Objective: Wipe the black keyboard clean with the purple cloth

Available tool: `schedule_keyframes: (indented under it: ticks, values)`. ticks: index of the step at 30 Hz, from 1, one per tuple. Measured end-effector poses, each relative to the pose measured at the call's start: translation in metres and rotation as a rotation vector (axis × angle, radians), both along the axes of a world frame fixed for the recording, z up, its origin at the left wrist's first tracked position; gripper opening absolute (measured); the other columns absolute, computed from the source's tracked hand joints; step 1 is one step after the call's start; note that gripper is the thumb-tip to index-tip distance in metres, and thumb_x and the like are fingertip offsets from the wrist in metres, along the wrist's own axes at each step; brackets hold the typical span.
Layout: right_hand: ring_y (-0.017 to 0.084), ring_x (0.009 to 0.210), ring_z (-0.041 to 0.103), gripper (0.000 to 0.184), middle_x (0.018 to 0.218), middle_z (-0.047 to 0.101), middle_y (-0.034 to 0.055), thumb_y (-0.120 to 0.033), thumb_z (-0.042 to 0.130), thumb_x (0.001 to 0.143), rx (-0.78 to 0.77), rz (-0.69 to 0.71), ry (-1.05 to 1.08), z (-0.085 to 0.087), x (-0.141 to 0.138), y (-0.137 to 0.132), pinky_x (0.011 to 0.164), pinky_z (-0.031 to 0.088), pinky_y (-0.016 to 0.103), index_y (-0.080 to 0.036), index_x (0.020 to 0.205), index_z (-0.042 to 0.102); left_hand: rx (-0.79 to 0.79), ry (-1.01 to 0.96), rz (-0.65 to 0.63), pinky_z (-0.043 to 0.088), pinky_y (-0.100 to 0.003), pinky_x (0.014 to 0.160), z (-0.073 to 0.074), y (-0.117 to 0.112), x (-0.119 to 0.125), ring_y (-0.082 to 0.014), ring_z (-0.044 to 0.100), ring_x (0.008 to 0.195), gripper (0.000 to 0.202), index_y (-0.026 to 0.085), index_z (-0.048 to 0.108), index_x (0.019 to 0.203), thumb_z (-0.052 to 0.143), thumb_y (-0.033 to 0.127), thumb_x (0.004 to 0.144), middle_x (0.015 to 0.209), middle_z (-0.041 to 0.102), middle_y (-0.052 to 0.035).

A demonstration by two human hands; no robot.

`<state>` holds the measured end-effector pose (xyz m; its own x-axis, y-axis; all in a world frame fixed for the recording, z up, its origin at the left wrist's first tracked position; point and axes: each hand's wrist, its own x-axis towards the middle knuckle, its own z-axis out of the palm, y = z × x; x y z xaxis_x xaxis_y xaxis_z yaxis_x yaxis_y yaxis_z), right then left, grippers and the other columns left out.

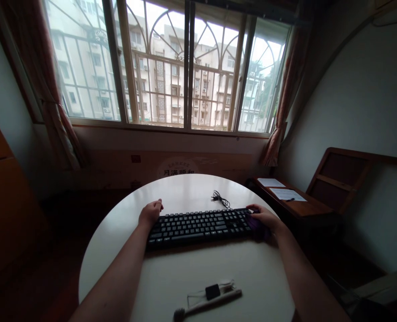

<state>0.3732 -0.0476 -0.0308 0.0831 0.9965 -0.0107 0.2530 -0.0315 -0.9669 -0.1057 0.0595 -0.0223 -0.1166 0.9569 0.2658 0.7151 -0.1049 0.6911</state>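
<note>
A black keyboard (201, 226) lies across the round white table (191, 268). My left hand (150, 213) rests at the keyboard's left end with its fingers curled against the edge. At the right end, my right hand (264, 218) lies over the keys and presses a purple cloth (256, 225) onto them. The keyboard's black cable (220, 198) lies bundled on the table just behind it.
A small brush (207, 305) and a black-and-white small tool (215, 290) lie near the table's front edge. A low wooden desk (287, 199) with papers stands at the right. A barred window (185, 67) with curtains fills the wall behind.
</note>
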Motion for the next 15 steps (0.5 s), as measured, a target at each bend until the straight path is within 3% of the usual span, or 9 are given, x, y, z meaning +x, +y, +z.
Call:
schedule_keyframes:
  ticks: [3, 6, 12, 15]
  values:
    - [0.017, 0.077, 0.063, 0.055, 0.092, 0.066, 0.0018, -0.011, 0.061, 0.06, -0.037, 0.114, 0.034, 0.006, 0.003, -0.01, 0.069, 0.05, 0.026, -0.024, 0.113, 0.06, 0.0, -0.01, -0.001, 0.04, -0.028, 0.059, 0.0, 0.0, 0.0, -0.0191, 0.059, 0.063, 0.047, 0.021, 0.062, 0.063, 0.033, 0.052, 0.083, 0.066, 0.066, -0.0019]
    - [0.017, 0.076, 0.063, 0.057, 0.093, 0.066, 0.0025, -0.009, 0.06, 0.059, -0.045, 0.144, 0.079, 0.006, 0.006, -0.012, 0.068, 0.05, 0.026, -0.024, 0.114, 0.06, -0.004, 0.008, -0.002, 0.04, -0.028, 0.059, 0.001, 0.0, 0.0, -0.0194, 0.059, 0.065, 0.047, 0.022, 0.063, 0.062, 0.033, 0.052, 0.083, 0.066, 0.066, -0.0017]
    - [0.02, 0.084, 0.063, 0.038, 0.098, 0.067, 0.0062, -0.012, 0.066, 0.06, -0.002, -0.07, 0.092, -0.007, -0.001, 0.006, 0.073, 0.052, 0.028, -0.02, 0.098, 0.065, -0.022, 0.017, 0.0, 0.039, -0.028, 0.059, 0.003, -0.001, 0.002, -0.0195, 0.058, 0.066, 0.048, 0.022, 0.063, 0.063, 0.032, 0.052, 0.083, 0.068, 0.066, -0.0016]
    - [0.02, 0.084, 0.064, 0.037, 0.096, 0.067, 0.0065, -0.012, 0.066, 0.062, -0.01, -0.081, 0.071, -0.006, -0.004, 0.007, 0.073, 0.052, 0.028, -0.02, 0.098, 0.065, -0.023, 0.014, 0.001, 0.039, -0.028, 0.058, 0.003, -0.003, 0.002, -0.0194, 0.058, 0.066, 0.047, 0.022, 0.063, 0.063, 0.033, 0.052, 0.083, 0.068, 0.066, -0.0018]
